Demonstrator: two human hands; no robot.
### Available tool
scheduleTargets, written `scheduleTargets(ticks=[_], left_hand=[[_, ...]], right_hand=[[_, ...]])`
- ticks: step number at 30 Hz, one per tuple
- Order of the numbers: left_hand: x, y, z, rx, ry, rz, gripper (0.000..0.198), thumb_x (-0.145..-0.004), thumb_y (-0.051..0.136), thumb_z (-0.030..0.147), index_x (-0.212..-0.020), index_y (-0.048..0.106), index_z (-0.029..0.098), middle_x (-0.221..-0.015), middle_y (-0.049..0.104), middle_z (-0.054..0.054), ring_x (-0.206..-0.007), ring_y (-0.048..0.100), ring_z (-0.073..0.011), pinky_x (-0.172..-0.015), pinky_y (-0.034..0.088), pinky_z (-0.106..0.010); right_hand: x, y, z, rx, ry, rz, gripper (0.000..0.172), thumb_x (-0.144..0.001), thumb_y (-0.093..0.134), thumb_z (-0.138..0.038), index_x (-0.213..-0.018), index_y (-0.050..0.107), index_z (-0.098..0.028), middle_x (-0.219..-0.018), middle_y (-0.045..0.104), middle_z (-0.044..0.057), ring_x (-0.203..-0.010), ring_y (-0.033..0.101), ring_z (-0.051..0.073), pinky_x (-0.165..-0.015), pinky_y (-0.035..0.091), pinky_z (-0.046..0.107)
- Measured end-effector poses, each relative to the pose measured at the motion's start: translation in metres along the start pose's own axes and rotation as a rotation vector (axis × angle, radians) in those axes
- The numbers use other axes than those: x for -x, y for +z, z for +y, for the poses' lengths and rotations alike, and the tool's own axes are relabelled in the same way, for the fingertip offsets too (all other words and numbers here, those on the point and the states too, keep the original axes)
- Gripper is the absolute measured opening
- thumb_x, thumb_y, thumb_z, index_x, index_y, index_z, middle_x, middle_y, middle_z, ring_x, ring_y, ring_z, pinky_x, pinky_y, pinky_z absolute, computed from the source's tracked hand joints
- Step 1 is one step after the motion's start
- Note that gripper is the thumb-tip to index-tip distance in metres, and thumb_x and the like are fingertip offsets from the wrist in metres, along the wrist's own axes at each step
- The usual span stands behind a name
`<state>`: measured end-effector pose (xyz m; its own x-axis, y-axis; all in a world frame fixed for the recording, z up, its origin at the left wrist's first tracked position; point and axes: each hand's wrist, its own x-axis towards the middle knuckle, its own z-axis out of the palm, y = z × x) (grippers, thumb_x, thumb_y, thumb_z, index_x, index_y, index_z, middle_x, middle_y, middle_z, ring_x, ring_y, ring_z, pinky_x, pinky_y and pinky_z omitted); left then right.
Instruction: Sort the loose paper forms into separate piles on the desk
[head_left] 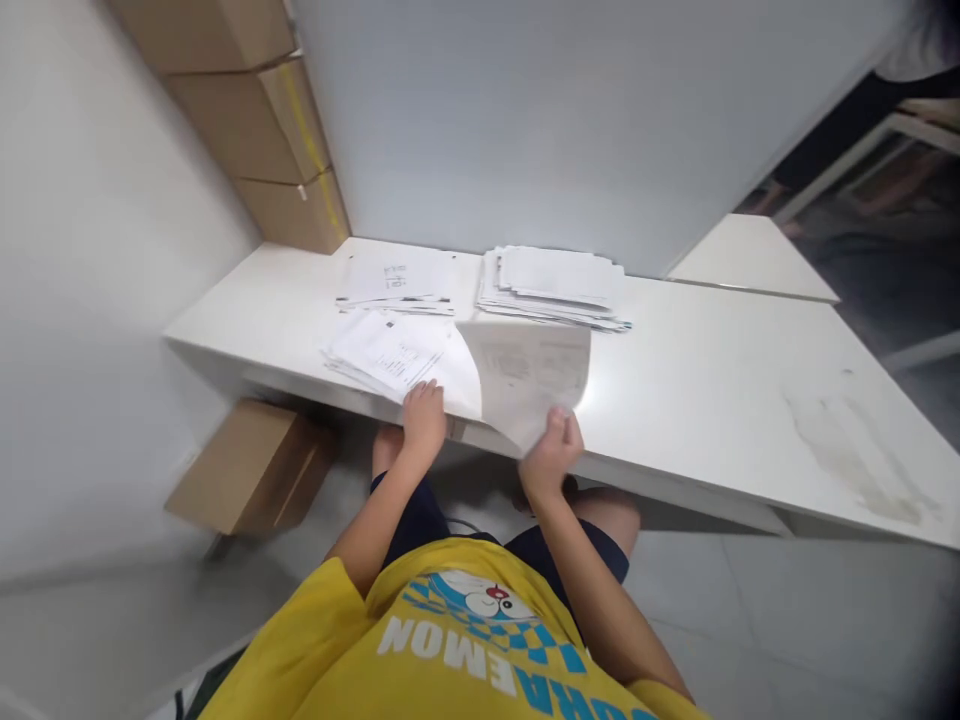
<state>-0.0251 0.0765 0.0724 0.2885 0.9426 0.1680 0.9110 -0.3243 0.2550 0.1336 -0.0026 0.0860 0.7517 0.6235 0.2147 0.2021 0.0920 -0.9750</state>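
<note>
My right hand [553,452] is closed on the near corner of a large paper sheet [529,370], thumb on top. The sheet bends upward and its underside shows faint print. My left hand [425,418] has its fingers curled together over the near edge of a small pile of printed papers [386,350] at the front of the white desk; its thumb is hidden. Behind that pile lies a flat stack of papers [397,275] with handwriting on top. A thicker, uneven paper stack [555,285] sits to its right, beyond the lifted sheet.
The white desk [697,390] runs along a wall and has a grey stain at its right end. Cardboard boxes [259,125] are piled at the back left corner. Another cardboard box [244,470] stands below the desk at left. Dark framed items at far right are blurred.
</note>
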Motion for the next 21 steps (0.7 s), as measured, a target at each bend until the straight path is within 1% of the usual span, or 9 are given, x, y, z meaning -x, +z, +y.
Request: scheduleTargets(ticks=[2,4,6,8,11,14,17,19,21], left_hand=[[-0.001,-0.001,-0.012,0.007,0.041,0.037,0.036,-0.090,0.043,0.013,-0.120,0.063,0.019,-0.132,0.063,-0.011,-0.126,0.053,-0.0282,-0.108,0.038,-0.044],[-0.003,-0.002,-0.021,0.006,0.057,0.074,0.037,-0.091,0.049,0.026,-0.126,0.060,0.019,-0.139,0.058,-0.012,-0.131,0.049,-0.0316,-0.111,0.034,-0.048],[-0.007,-0.002,-0.026,-0.005,0.061,0.087,0.045,-0.091,0.052,0.037,-0.131,0.056,0.017,-0.145,0.052,-0.015,-0.136,0.043,-0.0349,-0.114,0.031,-0.051],[-0.011,-0.003,-0.028,-0.015,0.077,0.086,0.043,-0.093,0.047,0.036,-0.130,0.057,0.016,-0.141,0.055,-0.015,-0.134,0.046,-0.0336,-0.113,0.032,-0.049],[-0.016,-0.006,-0.030,-0.014,0.077,0.144,0.038,-0.092,0.038,0.023,-0.121,0.062,0.018,-0.125,0.067,-0.013,-0.120,0.058,-0.0298,-0.106,0.040,-0.046],[-0.014,-0.011,-0.028,0.003,0.053,0.318,0.039,-0.091,0.035,0.018,-0.115,0.065,0.018,-0.112,0.071,-0.014,-0.107,0.065,-0.0292,-0.096,0.045,-0.045],[0.004,-0.012,-0.008,0.040,0.235,0.411,0.037,-0.092,0.037,0.019,-0.115,0.066,0.019,-0.109,0.073,-0.014,-0.101,0.068,-0.0283,-0.092,0.045,-0.044],[0.025,-0.007,0.019,0.088,0.470,0.321,0.036,-0.092,0.041,0.019,-0.118,0.065,0.023,-0.111,0.073,-0.012,-0.101,0.068,-0.0264,-0.089,0.046,-0.042],[0.046,0.001,0.051,0.172,0.710,0.143,0.035,-0.093,0.044,0.018,-0.120,0.064,0.027,-0.113,0.073,-0.009,-0.102,0.068,-0.0237,-0.087,0.047,-0.039]], right_hand=[[0.005,-0.049,0.028,-0.001,0.110,0.149,0.040,-0.087,0.049,-0.057,-0.092,0.064,-0.021,-0.095,0.065,0.007,-0.098,0.060,0.025,-0.088,0.050,0.037],[0.016,-0.092,0.052,-0.056,0.246,0.253,0.038,-0.084,0.054,-0.056,-0.099,0.066,-0.022,-0.102,0.068,0.006,-0.102,0.062,0.026,-0.088,0.053,0.037],[0.033,-0.122,0.068,-0.175,0.331,0.250,0.040,-0.085,0.055,-0.053,-0.112,0.065,-0.026,-0.111,0.069,0.004,-0.105,0.064,0.026,-0.086,0.056,0.037],[0.050,-0.136,0.072,-0.288,0.406,0.174,0.038,-0.084,0.060,-0.049,-0.115,0.065,-0.027,-0.116,0.070,0.002,-0.107,0.065,0.025,-0.087,0.057,0.037],[0.067,-0.133,0.064,-0.435,0.600,0.055,0.034,-0.076,0.073,-0.043,-0.105,0.071,-0.025,-0.110,0.073,0.004,-0.107,0.067,0.027,-0.087,0.058,0.037],[0.070,-0.114,0.050,-0.606,0.780,0.002,0.037,-0.071,0.079,-0.041,-0.103,0.072,-0.023,-0.106,0.074,0.006,-0.101,0.069,0.029,-0.082,0.059,0.040],[0.065,-0.094,0.037,-0.762,0.859,-0.041,0.038,-0.070,0.080,-0.039,-0.104,0.071,-0.023,-0.106,0.074,0.006,-0.091,0.071,0.026,-0.078,0.060,0.040],[0.063,-0.083,0.032,-0.835,0.874,-0.096,0.034,-0.070,0.080,-0.037,-0.100,0.072,-0.023,-0.102,0.075,0.005,-0.085,0.072,0.023,-0.078,0.060,0.038],[0.063,-0.075,0.029,-0.810,0.819,-0.142,0.021,-0.074,0.075,-0.036,-0.090,0.072,-0.022,-0.090,0.075,0.003,-0.079,0.071,0.020,-0.076,0.060,0.035]])
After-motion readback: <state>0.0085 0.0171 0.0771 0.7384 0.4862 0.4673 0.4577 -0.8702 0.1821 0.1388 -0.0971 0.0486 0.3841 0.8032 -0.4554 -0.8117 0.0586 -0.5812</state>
